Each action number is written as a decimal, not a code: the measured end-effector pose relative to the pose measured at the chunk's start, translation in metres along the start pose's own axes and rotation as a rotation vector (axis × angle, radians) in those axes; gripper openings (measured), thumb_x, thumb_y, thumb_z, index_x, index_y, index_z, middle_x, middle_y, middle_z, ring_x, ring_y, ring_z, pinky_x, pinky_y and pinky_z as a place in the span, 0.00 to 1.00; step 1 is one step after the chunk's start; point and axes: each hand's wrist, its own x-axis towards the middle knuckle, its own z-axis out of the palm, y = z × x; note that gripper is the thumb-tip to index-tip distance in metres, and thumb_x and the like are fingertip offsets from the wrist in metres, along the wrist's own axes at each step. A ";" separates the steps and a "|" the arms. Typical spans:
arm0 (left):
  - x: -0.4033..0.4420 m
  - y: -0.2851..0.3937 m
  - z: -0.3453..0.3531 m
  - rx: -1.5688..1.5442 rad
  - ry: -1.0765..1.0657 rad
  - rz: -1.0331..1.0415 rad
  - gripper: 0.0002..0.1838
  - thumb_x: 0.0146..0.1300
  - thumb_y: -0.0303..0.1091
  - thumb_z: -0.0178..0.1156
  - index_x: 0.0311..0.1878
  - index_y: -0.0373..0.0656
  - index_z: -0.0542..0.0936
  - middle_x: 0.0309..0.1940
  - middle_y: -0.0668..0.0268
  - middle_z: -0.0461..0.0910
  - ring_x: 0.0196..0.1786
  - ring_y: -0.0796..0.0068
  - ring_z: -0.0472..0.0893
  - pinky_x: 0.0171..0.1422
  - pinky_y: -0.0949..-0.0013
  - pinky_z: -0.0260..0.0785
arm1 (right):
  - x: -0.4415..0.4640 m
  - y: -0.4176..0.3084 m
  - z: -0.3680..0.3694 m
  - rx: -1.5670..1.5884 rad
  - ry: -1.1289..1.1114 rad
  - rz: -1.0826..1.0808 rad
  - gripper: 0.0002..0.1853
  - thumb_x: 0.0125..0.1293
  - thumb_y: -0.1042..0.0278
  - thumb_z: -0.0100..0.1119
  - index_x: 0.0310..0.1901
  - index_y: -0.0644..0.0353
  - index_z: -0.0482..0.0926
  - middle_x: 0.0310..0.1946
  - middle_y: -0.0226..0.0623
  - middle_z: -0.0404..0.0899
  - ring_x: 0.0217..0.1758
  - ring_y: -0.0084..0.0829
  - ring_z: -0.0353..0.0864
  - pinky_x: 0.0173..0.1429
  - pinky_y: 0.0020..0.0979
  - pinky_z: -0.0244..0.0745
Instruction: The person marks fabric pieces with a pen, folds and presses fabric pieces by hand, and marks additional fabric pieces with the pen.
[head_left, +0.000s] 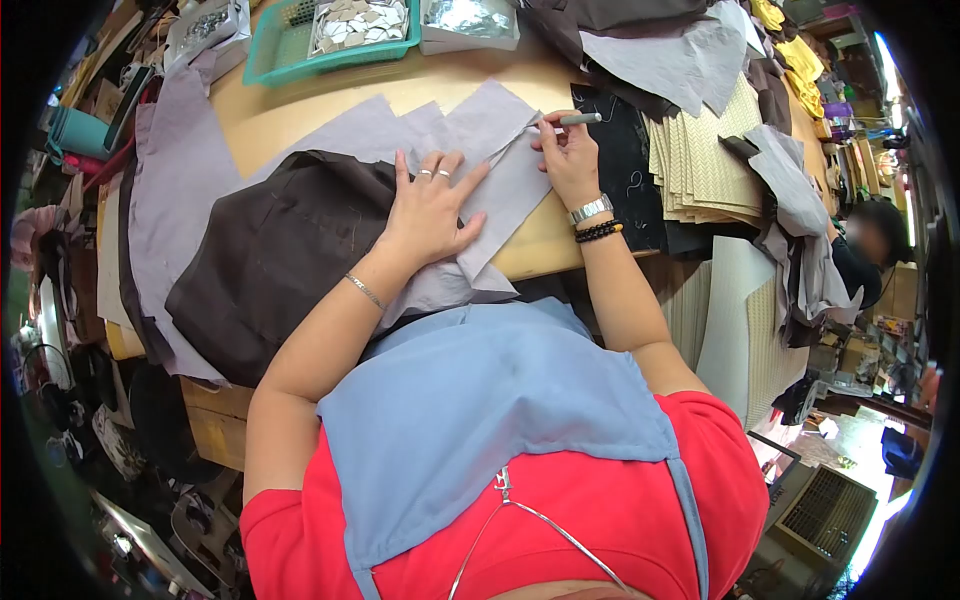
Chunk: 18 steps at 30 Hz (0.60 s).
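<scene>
My left hand [435, 205] lies with its fingers spread on a greyish-lavender sheet of fabric or leather [505, 205], pressing it to the table. Beside that hand, a dark brown sheet [290, 240] is bunched up over more of the lavender material. My right hand [570, 165] is closed around a grey pen [580, 119], which sticks out to the right past the fingers. Its thumb and fingertips are at the right edge of the lavender sheet, near a folded or layered corner. Whether they also pinch that edge, I cannot tell.
A green basket [262, 50] with a box of small pale pieces [358, 25] stands at the back. Stacked woven-pattern cream sheets [705, 160] lie right, beside a black sheet [625, 195]. More lavender material [675, 55] is heaped behind. Another person [878, 240] is at far right.
</scene>
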 end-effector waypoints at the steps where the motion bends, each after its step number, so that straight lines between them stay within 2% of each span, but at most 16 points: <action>1: 0.000 0.000 0.000 0.002 0.002 0.002 0.33 0.60 0.53 0.59 0.70 0.57 0.71 0.64 0.57 0.69 0.69 0.55 0.66 0.71 0.23 0.46 | 0.000 0.000 0.000 -0.003 -0.004 0.003 0.08 0.72 0.67 0.59 0.47 0.59 0.75 0.36 0.29 0.82 0.34 0.19 0.85 0.27 0.21 0.79; 5: 0.000 0.001 -0.001 -0.005 0.002 0.002 0.33 0.60 0.53 0.59 0.70 0.58 0.71 0.64 0.57 0.69 0.69 0.55 0.66 0.71 0.23 0.46 | 0.002 -0.001 0.001 -0.010 0.011 0.022 0.08 0.73 0.66 0.59 0.47 0.60 0.74 0.36 0.29 0.81 0.34 0.18 0.84 0.26 0.19 0.78; 8: 0.000 0.001 -0.001 -0.009 -0.003 -0.003 0.33 0.60 0.53 0.59 0.69 0.58 0.71 0.64 0.57 0.69 0.69 0.55 0.66 0.70 0.22 0.46 | 0.005 0.001 0.003 -0.025 0.039 -0.003 0.08 0.71 0.67 0.58 0.46 0.61 0.74 0.34 0.33 0.82 0.30 0.22 0.85 0.25 0.24 0.79; 11: 0.000 0.000 0.000 -0.007 -0.002 -0.003 0.33 0.60 0.54 0.59 0.69 0.58 0.71 0.64 0.57 0.69 0.69 0.55 0.66 0.70 0.22 0.45 | 0.005 0.001 0.004 -0.030 0.053 0.000 0.08 0.71 0.67 0.58 0.46 0.61 0.74 0.33 0.33 0.82 0.30 0.22 0.86 0.24 0.24 0.79; 14: 0.000 0.001 0.000 -0.007 -0.003 -0.003 0.33 0.60 0.54 0.59 0.69 0.57 0.71 0.64 0.58 0.69 0.69 0.56 0.66 0.70 0.22 0.45 | 0.007 0.003 0.004 -0.021 0.047 0.006 0.09 0.72 0.67 0.58 0.48 0.61 0.73 0.36 0.34 0.81 0.30 0.23 0.87 0.24 0.25 0.80; 18: -0.001 0.000 0.000 -0.009 -0.002 -0.003 0.33 0.60 0.54 0.59 0.69 0.57 0.71 0.64 0.58 0.69 0.69 0.56 0.65 0.70 0.21 0.45 | 0.020 0.008 -0.001 0.065 0.145 0.071 0.09 0.73 0.67 0.56 0.49 0.61 0.70 0.41 0.37 0.80 0.31 0.26 0.87 0.24 0.25 0.80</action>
